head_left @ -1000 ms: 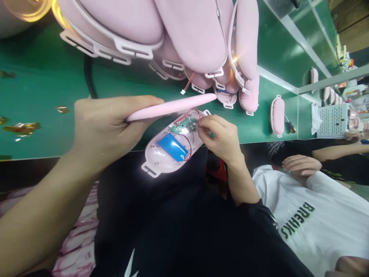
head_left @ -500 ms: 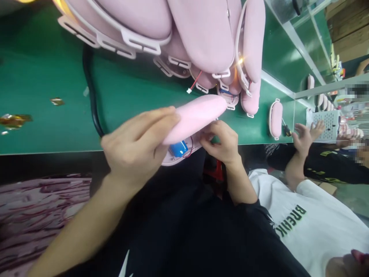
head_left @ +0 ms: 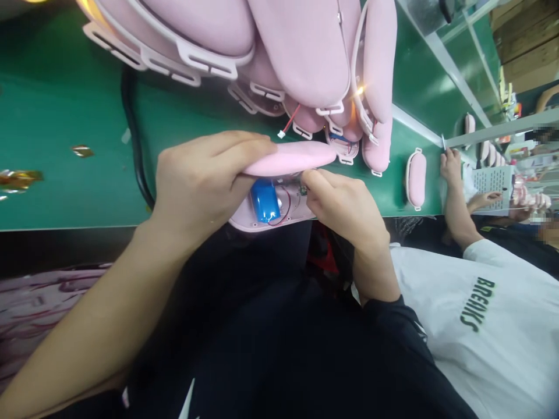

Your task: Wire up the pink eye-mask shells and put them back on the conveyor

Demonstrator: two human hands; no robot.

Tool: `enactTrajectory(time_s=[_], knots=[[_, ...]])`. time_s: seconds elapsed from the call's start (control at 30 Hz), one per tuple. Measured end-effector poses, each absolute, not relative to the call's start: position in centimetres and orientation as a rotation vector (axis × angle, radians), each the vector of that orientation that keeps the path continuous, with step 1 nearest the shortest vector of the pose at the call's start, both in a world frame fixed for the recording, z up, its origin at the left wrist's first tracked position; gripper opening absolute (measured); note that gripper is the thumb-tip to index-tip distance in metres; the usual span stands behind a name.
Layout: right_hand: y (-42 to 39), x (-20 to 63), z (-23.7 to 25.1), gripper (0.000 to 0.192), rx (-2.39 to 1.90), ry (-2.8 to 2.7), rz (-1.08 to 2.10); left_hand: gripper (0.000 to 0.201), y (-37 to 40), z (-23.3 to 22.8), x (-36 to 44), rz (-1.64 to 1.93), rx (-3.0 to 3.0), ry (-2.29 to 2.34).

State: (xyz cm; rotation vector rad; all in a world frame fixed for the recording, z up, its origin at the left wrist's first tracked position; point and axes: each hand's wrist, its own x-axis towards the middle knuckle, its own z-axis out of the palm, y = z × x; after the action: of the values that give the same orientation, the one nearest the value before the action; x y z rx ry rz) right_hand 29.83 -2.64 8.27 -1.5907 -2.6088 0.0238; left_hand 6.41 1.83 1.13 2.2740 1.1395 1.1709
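My left hand (head_left: 205, 177) is closed around the left end of a pink padded casing half (head_left: 294, 159), holding it tilted up. Beneath lies the casing's open inner half (head_left: 244, 221), at the table's front edge. Inside it are a blue battery pack (head_left: 265, 202) and a thin dark red wire (head_left: 289, 203). My right hand (head_left: 345, 203) pinches between the two halves, beside a small green circuit board (head_left: 303, 190). What its fingertips hold is hidden.
Several pink casings (head_left: 305, 52) are heaped behind my hands, one with a loose white connector (head_left: 282, 134). A black cable (head_left: 133, 134) crosses the green table (head_left: 65, 198). Another casing (head_left: 416, 178) lies to the right, near a co-worker's arm (head_left: 458, 198). Gold foil scraps (head_left: 20, 179) lie left.
The upper casing half has levelled out and the gap below shows more of the battery. My right hand has turned, its fingers now pinching inside. The co-worker's arm has moved forward.
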Motion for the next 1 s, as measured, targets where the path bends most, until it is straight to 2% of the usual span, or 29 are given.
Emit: enactTrajectory(time_s=[0.23, 0.53, 0.83, 1.0], knots=[[-1.9, 30.0, 8.1, 0.025, -1.597, -2.693, -0.045, 0.031, 2.4, 1.3, 6.9, 1.205, 2.322, 1.172], [-1.6, 31.5, 7.2, 0.024, -1.497, -2.596, 0.121, 0.031, 2.5, 1.3, 6.9, 1.175, 2.331, 1.179], [-1.3, 30.8, 7.7, 0.028, -1.511, -2.736, 0.012, 0.029, 2.4, 1.5, 7.0, 1.170, 2.320, 1.195], [-3.1, 30.7, 6.7, 0.032, -1.342, -2.720, -0.233, 0.030, 2.1, 1.3, 7.0, 1.176, 2.312, 1.206]])
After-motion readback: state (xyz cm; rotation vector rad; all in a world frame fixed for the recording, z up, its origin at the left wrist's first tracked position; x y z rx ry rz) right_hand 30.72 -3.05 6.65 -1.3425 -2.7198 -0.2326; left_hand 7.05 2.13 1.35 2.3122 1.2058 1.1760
